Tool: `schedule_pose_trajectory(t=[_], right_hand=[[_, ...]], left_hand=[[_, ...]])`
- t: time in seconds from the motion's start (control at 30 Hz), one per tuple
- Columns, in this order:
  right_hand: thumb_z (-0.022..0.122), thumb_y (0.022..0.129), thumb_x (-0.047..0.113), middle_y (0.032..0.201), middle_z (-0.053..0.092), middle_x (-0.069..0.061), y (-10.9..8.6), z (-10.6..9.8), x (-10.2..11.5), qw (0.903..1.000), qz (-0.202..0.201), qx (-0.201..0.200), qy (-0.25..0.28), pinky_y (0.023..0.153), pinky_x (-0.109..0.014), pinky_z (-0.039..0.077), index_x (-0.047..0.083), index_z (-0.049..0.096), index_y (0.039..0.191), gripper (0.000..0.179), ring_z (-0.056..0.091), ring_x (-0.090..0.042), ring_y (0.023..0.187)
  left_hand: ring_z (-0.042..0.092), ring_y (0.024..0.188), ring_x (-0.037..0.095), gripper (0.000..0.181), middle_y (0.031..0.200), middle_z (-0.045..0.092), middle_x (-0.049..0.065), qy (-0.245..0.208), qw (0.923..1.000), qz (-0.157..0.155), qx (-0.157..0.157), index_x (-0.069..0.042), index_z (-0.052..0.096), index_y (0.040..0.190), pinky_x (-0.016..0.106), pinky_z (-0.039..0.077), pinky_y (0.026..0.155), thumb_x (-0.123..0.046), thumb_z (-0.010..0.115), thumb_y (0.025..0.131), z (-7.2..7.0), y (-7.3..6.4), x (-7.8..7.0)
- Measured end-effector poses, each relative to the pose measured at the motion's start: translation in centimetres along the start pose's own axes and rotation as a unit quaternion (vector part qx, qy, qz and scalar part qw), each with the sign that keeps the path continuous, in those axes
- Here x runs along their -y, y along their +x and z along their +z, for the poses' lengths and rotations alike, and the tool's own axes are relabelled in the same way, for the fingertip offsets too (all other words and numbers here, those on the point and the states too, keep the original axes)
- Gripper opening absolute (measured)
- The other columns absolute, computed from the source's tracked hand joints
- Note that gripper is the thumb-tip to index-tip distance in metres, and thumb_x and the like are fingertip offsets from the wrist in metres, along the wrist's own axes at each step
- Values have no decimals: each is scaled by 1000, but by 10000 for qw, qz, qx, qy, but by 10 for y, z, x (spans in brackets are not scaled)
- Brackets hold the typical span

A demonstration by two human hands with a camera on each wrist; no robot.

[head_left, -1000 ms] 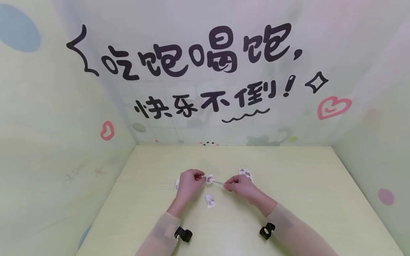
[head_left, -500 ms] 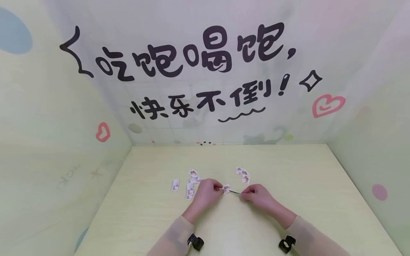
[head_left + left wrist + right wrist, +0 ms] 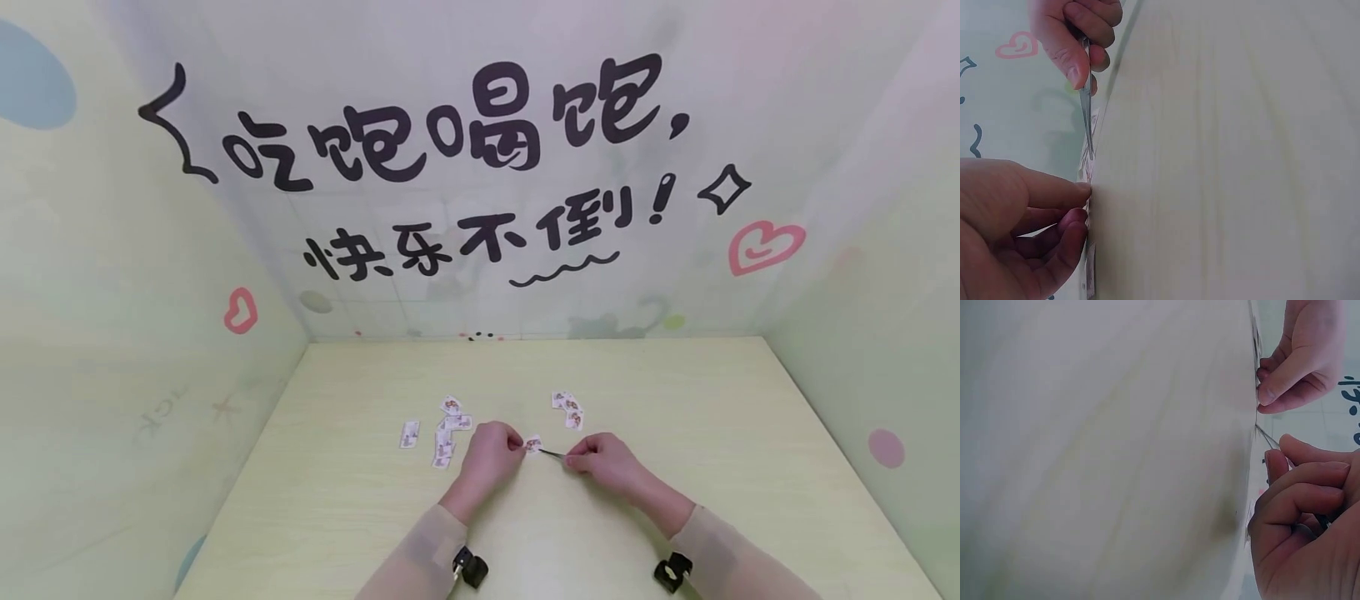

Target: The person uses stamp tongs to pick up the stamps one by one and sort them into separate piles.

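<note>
My right hand (image 3: 606, 458) holds slim metal tweezers (image 3: 1088, 103) between thumb and fingers, low over the table. Their tips reach a small white paper piece (image 3: 533, 444) with a coloured print, which lies in front of me between the hands. On its left side my left hand (image 3: 491, 450) pinches the paper's edge with thumb and forefinger. From the left wrist, the other fingers (image 3: 1066, 250) look curled close to the tabletop, and the paper shows nearly edge-on.
Several overlapping printed pieces (image 3: 444, 442) lie left of the left hand, with a lone one (image 3: 409, 434) farther left. Another small cluster (image 3: 573, 419) sits beyond the right hand. Printed walls surround the pale wooden table (image 3: 675, 383).
Both hands have come nearer and to the right along with the paper piece and tweezers, uncovering the left cluster. Over the last half second they have barely moved.
</note>
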State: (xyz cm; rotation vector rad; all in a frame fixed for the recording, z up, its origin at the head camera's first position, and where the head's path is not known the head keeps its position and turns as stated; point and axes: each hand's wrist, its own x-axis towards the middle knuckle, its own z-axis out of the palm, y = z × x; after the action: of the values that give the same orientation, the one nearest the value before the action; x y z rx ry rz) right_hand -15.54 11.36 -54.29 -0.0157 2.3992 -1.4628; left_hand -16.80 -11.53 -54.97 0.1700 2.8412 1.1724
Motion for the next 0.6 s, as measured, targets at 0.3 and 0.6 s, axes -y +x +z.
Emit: schedule_pose_trajectory(t=[0.3,0.6], right_hand=[[80,94,13,89,68,-4,1,-1,3,9998,-77,105,-118,75,-35,44,5,76,94,8,56,-21,82],[79,96,16,86,67,-2,20,-14,6,9925,-478,889,-689,66,-30,47,5,77,101,12,57,-16,74]], left_hand=[[67,73,15,7,82,73,2,-81,9999,-116,-18,-4,79,90,34,60,72,0,83,86,1,3,2],[68,78,16,8,87,74,3,-82,9995,-167,263,-5,80,94,34,61,75,0,82,87,-4,8,3]])
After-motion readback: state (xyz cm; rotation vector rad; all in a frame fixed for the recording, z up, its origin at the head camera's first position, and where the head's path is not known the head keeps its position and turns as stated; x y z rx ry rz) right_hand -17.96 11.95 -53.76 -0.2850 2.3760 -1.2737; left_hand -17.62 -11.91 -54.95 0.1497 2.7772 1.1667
